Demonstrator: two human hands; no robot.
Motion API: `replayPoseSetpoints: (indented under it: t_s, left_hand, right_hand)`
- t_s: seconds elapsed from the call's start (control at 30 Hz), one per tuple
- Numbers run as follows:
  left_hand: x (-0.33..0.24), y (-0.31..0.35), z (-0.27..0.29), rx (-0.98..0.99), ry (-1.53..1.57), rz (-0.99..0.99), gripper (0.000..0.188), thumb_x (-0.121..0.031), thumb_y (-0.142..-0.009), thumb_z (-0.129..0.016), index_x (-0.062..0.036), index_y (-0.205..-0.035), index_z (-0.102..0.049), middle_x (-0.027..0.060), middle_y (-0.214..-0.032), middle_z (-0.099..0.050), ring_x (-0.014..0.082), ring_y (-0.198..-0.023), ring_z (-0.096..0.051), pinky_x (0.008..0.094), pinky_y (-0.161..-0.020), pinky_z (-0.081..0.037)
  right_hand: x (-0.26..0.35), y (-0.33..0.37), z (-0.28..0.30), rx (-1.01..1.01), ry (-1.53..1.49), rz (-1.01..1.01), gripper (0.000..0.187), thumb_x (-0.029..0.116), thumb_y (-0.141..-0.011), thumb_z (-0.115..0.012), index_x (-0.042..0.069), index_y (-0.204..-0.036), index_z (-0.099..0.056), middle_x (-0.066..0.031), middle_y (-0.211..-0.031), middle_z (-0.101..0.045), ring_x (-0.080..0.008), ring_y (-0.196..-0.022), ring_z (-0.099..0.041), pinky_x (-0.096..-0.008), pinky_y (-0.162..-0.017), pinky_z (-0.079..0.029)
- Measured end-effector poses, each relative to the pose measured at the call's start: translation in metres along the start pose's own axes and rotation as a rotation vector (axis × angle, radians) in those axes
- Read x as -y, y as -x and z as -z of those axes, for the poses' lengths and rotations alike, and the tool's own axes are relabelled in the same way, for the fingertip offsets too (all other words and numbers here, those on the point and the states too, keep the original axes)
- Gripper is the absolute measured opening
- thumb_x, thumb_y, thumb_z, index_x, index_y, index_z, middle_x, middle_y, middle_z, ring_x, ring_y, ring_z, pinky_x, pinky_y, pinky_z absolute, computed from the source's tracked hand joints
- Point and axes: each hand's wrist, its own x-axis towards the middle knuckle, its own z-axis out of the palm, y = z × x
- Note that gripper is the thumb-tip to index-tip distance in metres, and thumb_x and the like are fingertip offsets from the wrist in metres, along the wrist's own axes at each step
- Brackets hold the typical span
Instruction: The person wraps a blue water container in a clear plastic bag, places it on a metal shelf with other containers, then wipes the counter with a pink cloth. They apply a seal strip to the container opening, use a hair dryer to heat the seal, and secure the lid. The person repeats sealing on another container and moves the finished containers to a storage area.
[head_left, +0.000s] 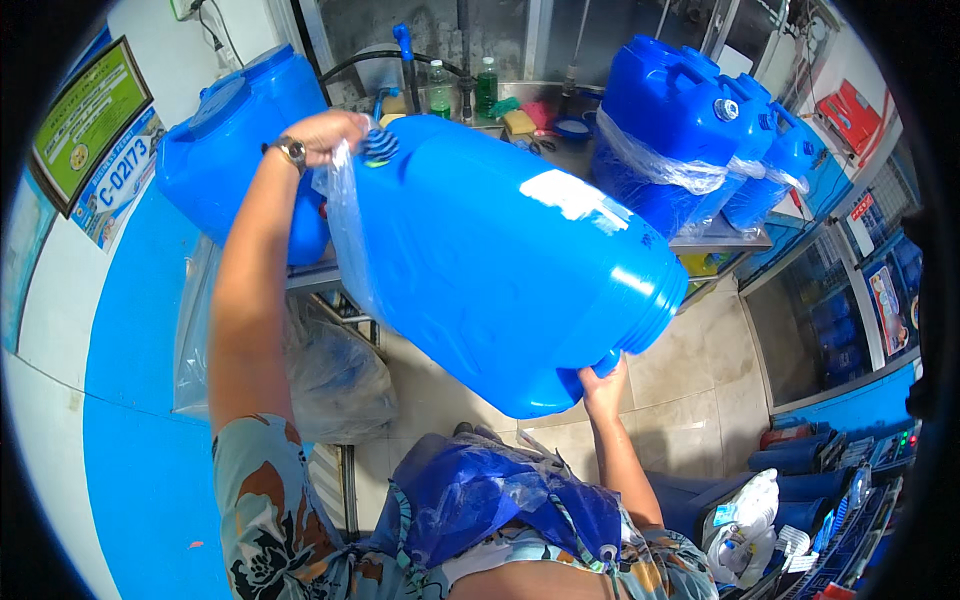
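Note:
A large blue water jug (480, 260) is tilted in front of me, its wide round neck pointing to the lower right. A torn white label (575, 200) is stuck on its side. My right hand (603, 390) is wrapped round the handle near the neck. At the other end my left hand (325, 138), with a watch on the wrist, is closed at the edge of clear plastic film (350, 235) that hangs over the jug's end. Beside those fingers is a small round thing with dark blue stripes (380, 147), which I cannot name.
More blue jugs stand at the left (245, 130) and, partly wrapped in clear film, at the right (670, 120). Green bottles (440, 90), a yellow sponge (519, 122) and a blue tap pipe (404, 45) are on the counter behind. Plastic bags (340, 380) hang at lower left.

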Motion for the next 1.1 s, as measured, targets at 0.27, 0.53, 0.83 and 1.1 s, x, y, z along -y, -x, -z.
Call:
replayPoseSetpoints:
  t_s: [0.27,0.53,0.83,1.1]
  left_hand:
    - [-0.058,-0.016,-0.059,-0.112,-1.358,-0.257,0.068,-0.007,-0.068,-0.056,-0.0015,-0.135,-0.049,0.0200,-0.110,-0.064,0.0323,-0.096,-0.063,0.0398,-0.079,-0.051]
    - [-0.103,-0.027,-0.129,-0.094,-1.324,-0.031,0.079,-0.001,-0.066,-0.052,0.0010,-0.144,-0.040,0.0275,-0.132,-0.055,0.0377,-0.120,-0.057,0.0413,-0.099,-0.047]
    - [-0.108,0.013,-0.227,0.050,-1.714,-0.661,0.061,0.000,-0.067,-0.060,-0.0099,-0.127,-0.061,0.0187,-0.135,-0.055,0.0382,-0.111,-0.061,0.0427,-0.093,-0.050]
    - [0.024,0.109,-0.244,-0.400,-0.660,-1.479,0.043,0.003,-0.066,-0.054,-0.0058,-0.106,-0.066,0.0122,-0.112,-0.064,0.0237,-0.081,-0.063,0.0344,-0.070,-0.053]
  right_hand:
    - [0.036,-0.010,0.024,-0.007,0.113,0.195,0.014,-0.001,-0.070,-0.063,0.000,-0.082,-0.067,-0.0038,-0.074,-0.068,-0.0116,-0.067,-0.063,-0.0285,-0.062,-0.050]
    - [0.042,-0.010,0.040,-0.020,0.184,0.288,0.006,0.004,-0.070,-0.065,0.001,-0.075,-0.065,-0.0055,-0.071,-0.067,-0.0141,-0.065,-0.063,-0.0302,-0.060,-0.050]
    - [0.022,-0.012,0.044,-0.154,0.033,0.066,0.011,0.001,-0.074,-0.063,0.006,-0.083,-0.062,-0.0016,-0.077,-0.063,-0.0131,-0.068,-0.060,-0.0285,-0.064,-0.048]
    - [0.002,-0.013,0.073,-0.092,-0.503,-0.014,0.021,0.000,-0.072,-0.055,0.012,-0.090,-0.052,0.0000,-0.083,-0.055,-0.0144,-0.076,-0.056,-0.0290,-0.072,-0.047]
